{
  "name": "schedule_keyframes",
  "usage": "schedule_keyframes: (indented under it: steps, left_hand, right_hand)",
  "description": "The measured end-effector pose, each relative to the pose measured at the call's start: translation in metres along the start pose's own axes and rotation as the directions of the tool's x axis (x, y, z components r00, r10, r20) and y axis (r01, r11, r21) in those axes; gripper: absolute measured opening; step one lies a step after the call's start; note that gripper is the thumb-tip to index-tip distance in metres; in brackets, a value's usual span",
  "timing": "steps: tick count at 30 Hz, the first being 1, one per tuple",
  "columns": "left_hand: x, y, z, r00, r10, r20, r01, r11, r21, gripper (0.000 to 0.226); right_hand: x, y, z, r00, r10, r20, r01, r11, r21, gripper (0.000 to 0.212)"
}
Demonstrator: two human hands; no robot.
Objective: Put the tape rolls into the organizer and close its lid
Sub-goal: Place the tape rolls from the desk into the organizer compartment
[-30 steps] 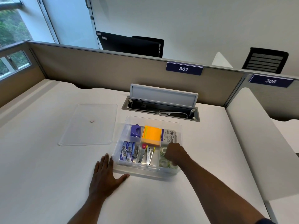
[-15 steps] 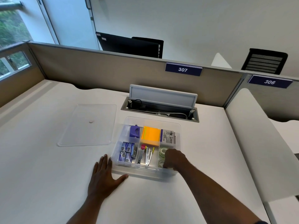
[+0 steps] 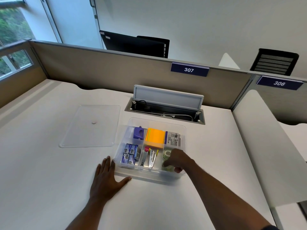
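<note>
The clear plastic organizer point(image 3: 150, 174) sits open on the white desk, divided into compartments. Greenish tape rolls point(image 3: 166, 154) lie in its front right compartment. My right hand point(image 3: 178, 159) reaches into that compartment, fingers curled down on a tape roll near the front wall; the roll under it is mostly hidden. My left hand point(image 3: 106, 179) lies flat on the desk with fingers spread, its thumb against the organizer's front left corner. The clear lid point(image 3: 91, 126) lies flat on the desk to the left of the organizer, apart from it.
Other compartments hold a purple sharpener point(image 3: 138, 133), orange sticky notes point(image 3: 155, 137), a printed packet point(image 3: 172, 138), blue staple boxes point(image 3: 129, 153) and a stapler point(image 3: 152, 157). An open cable tray point(image 3: 164, 112) sits behind the organizer. Partition walls close the back and right.
My right hand has slid toward the front of the tape compartment, uncovering a roll behind it. My left hand stayed flat beside the organizer.
</note>
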State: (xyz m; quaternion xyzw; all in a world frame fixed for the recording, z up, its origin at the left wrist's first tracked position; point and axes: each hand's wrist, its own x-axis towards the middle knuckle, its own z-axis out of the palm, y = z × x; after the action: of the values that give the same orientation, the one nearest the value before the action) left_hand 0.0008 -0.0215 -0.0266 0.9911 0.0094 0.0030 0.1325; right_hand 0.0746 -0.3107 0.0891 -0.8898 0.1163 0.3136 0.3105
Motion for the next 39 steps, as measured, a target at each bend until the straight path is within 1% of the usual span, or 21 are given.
schedule_keyframes:
  steps: [3,5,8,11,14,19,26,29,31,34,37,39]
  left_hand:
    - [0.0,0.0,0.0,1.0,0.003,-0.001,-0.003,1.0,-0.005,0.112]
    - [0.0,0.0,0.0,1.0,-0.001,0.001,0.001,1.0,-0.004,0.113]
    - [0.001,0.0,0.0,1.0,-0.006,0.004,0.006,1.0,-0.002,0.113]
    - [0.001,0.0,0.0,1.0,-0.005,0.003,0.005,1.0,0.001,0.114]
    - [0.0,0.0,0.0,1.0,-0.008,-0.001,0.008,1.0,0.007,0.114]
    - [0.0,0.001,-0.001,1.0,-0.005,-0.006,0.005,1.0,0.004,0.113]
    - [0.0,0.001,0.0,1.0,-0.006,-0.01,0.006,1.0,0.004,0.114]
    - [0.001,0.0,0.0,1.0,-0.006,-0.009,0.006,1.0,0.0,0.114]
    - [0.0,-0.001,0.002,1.0,-0.006,-0.012,0.006,1.0,-0.005,0.114]
    - [0.001,-0.002,0.003,1.0,-0.002,-0.005,0.001,1.0,-0.021,0.116]
    - [0.002,-0.004,0.002,1.0,0.003,0.009,-0.002,0.997,-0.071,0.12]
    - [0.002,-0.007,-0.001,0.999,0.018,0.026,-0.015,0.991,-0.132,0.122]
  right_hand:
    - [0.002,0.001,-0.001,0.998,0.044,-0.043,-0.041,0.996,0.078,0.039]
    - [0.005,0.001,0.0,0.993,0.069,-0.1,-0.061,0.995,0.083,0.032]
    - [0.007,0.002,0.006,0.99,0.082,-0.115,-0.062,0.984,0.17,0.036]
    - [0.007,0.003,0.01,0.987,0.076,-0.145,-0.046,0.978,0.204,0.044]
    - [0.005,0.004,0.01,0.984,0.109,-0.139,-0.07,0.962,0.263,0.045]
    - [0.002,0.004,0.009,0.983,0.112,-0.147,-0.079,0.974,0.212,0.042]
    - [0.003,0.006,0.009,0.979,0.078,-0.189,-0.064,0.995,0.081,0.038]
    - [0.004,0.005,0.008,0.978,0.09,-0.19,-0.073,0.993,0.097,0.034]
    - [0.004,0.003,0.006,0.968,0.064,-0.243,-0.055,0.998,0.041,0.032]
    - [0.001,-0.008,0.005,0.916,-0.023,-0.401,0.011,0.999,-0.032,0.034]
    - [-0.004,-0.024,-0.001,0.872,-0.065,-0.485,0.066,0.998,-0.015,0.031]
    - [-0.006,-0.038,-0.006,0.857,-0.08,-0.509,0.1,0.995,0.013,0.023]
